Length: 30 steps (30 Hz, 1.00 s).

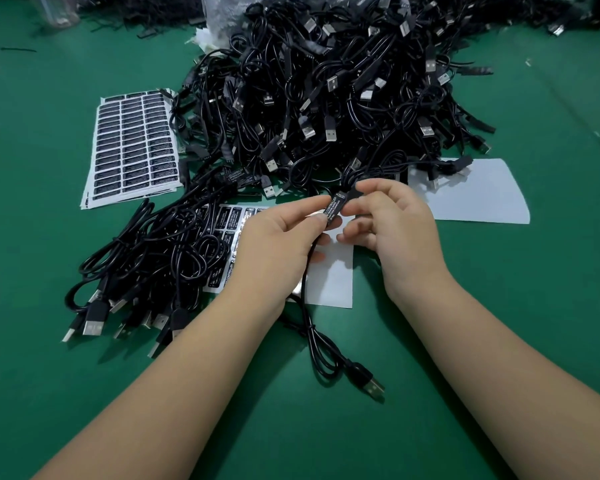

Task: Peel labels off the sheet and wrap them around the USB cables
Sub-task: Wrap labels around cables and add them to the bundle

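Observation:
My left hand and my right hand meet over the table's middle and both pinch the small black controller block of one USB cable. A black label with white print lies around that block between my fingertips. The cable hangs down from my hands and ends in a USB plug on the green mat. Under my hands lies a partly used label sheet, white where labels are gone.
A big heap of black USB cables fills the back centre. A smaller bundle of cables lies at the left. A full stack of label sheets sits back left. A bare white backing sheet lies right.

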Available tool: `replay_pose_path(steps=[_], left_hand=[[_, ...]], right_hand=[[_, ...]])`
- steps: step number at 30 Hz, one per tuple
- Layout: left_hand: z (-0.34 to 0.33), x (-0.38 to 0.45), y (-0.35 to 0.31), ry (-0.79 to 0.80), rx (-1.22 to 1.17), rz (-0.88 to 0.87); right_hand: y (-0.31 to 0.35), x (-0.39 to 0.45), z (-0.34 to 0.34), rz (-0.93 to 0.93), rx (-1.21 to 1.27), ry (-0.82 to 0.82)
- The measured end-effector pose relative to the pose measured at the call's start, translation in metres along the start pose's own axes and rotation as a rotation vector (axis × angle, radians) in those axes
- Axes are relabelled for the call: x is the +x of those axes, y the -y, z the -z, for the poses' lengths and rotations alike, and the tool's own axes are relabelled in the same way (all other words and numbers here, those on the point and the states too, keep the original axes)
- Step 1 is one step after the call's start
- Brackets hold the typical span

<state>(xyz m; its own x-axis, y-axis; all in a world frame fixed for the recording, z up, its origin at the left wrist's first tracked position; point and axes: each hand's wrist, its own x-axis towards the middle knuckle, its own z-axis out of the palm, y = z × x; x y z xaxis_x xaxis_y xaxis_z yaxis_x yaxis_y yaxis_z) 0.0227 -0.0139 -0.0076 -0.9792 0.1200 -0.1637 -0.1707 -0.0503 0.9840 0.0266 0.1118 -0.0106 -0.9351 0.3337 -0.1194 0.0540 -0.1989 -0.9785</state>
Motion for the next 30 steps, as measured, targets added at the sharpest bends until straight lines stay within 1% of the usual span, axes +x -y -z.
replay_pose_path(steps=[7,9,10,14,17,22,26,30], left_hand=[[0.001,0.001,0.004,0.047,0.018,-0.037],[0.002,0.002,0.005,0.049,0.024,-0.049],[0.002,0.002,0.006,0.042,0.032,-0.06],[0.001,0.002,0.009,0.027,0.107,-0.105],[0.0,0.004,0.012,0.014,0.15,-0.115],[0.002,0.006,0.013,-0.015,0.195,-0.109],[0.003,0.007,0.012,-0.059,0.219,-0.094],[0.004,0.008,0.011,-0.065,0.228,-0.057]], right_hand=[[-0.002,-0.002,0.0,0.037,-0.048,0.041],[-0.003,-0.002,0.001,0.073,-0.083,0.054],[-0.004,-0.001,0.002,0.118,-0.152,0.054],[-0.007,0.001,0.007,0.397,-0.618,0.046],[-0.007,0.002,0.008,0.469,-0.785,0.072],[-0.005,0.001,0.008,0.485,-0.779,0.062],[-0.004,-0.002,0.006,0.503,-0.747,0.093],[-0.003,-0.006,0.004,0.516,-0.676,0.127]])
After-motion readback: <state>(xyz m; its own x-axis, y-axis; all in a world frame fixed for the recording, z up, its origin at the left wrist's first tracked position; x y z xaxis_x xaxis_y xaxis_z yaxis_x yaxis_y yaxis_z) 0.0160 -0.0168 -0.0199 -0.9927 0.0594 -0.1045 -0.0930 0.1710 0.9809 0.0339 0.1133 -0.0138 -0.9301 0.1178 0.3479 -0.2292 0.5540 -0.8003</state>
